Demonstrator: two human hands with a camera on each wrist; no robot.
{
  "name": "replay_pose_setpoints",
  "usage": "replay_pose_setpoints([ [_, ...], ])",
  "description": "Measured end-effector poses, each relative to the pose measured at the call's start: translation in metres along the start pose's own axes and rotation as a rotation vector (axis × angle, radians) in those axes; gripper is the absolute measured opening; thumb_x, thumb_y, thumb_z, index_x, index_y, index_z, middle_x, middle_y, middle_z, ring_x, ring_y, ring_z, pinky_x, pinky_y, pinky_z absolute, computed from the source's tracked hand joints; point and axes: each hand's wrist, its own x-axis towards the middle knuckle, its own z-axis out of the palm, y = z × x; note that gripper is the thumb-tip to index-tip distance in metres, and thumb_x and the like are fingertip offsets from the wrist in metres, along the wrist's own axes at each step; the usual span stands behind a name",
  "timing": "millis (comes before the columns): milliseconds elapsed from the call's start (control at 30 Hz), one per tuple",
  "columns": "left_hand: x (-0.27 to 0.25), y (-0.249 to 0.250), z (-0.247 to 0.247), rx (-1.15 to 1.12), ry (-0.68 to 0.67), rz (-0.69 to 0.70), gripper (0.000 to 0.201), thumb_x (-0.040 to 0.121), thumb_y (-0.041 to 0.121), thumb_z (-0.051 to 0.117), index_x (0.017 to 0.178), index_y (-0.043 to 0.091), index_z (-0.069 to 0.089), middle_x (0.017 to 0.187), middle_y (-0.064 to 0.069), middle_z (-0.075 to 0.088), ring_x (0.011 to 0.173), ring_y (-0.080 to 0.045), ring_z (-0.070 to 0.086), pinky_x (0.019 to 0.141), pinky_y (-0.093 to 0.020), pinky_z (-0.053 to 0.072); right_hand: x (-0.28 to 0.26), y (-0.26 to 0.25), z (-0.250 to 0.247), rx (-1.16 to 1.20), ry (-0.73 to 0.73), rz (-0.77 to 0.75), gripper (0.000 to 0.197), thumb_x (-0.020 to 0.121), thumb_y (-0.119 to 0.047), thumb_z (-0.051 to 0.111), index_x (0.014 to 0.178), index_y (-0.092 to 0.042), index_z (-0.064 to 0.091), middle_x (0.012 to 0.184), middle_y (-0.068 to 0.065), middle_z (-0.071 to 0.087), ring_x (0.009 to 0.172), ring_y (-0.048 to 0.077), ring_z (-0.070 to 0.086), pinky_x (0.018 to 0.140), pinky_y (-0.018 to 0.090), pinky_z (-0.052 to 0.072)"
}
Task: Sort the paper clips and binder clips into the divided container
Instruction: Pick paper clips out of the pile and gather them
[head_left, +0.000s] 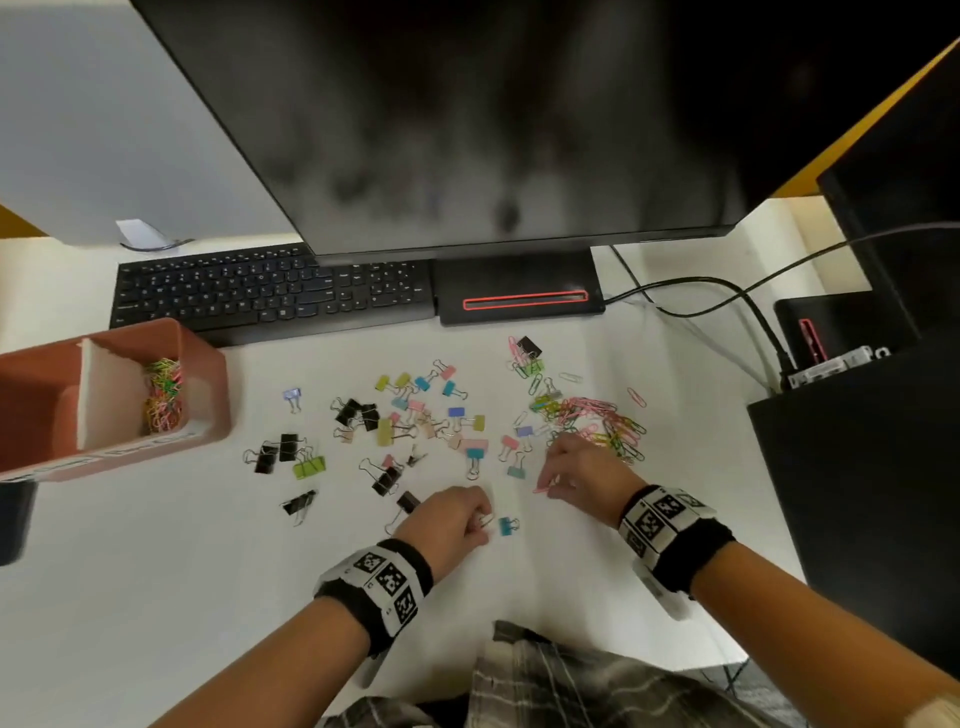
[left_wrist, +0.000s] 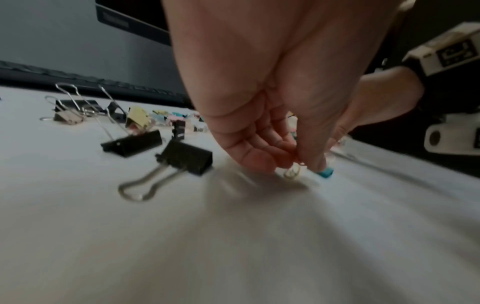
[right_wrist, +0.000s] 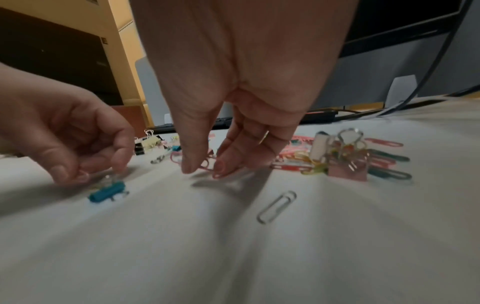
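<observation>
Two hands are down at the near edge of the scatter on the white bench (head_left: 156, 597), and each is occupied with a small clip. The right hand (head_left: 582, 475) is seen with thumb and forefinger closed on a pink paper clip (right_wrist: 207, 164), whose long axis lies roughly across the body, its free end pointing toward the left hand. The left hand (head_left: 452, 519) has its fingertips (left_wrist: 259, 162) curled together on a small pale wire piece at the bench surface; whether that piece is a loose paper clip or a handle of the teal binder clip (head_left: 508, 526) lying just beside the fingertips cannot be told. The grip of each hand is therefore judged clamped, not apart.

The divided container (head_left: 208, 364) stands well apart at the far left, with paper clips already gathered in its right compartment (head_left: 163, 395). From both grips the container lies leftward and away from the body, and the left hand is the nearer to it. A carry across the binder clips (head_left: 415, 415) spread between would be required, longer for the right hand.
</observation>
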Motion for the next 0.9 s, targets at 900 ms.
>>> replay_pose_setpoints([
  [900, 0.028, 0.024, -0.014, -0.080, 0.335, -0.045, 0.004, 0.083, 0.009, 0.061, 0.085, 0.012, 0.060, 0.081, -0.001, 0.055, 0.072, -0.015, 0.051, 0.063, -0.011, 0.035, 0.019, 0.021, -0.023, -0.331, -0.044, -0.257, 0.016, 0.087, -0.020, 0.056, 0.088, -0.018, 0.072, 0.105, -0.002, 0.067, 0.101, 0.022, 0.057, 0.089, 0.035, 0.044],
])
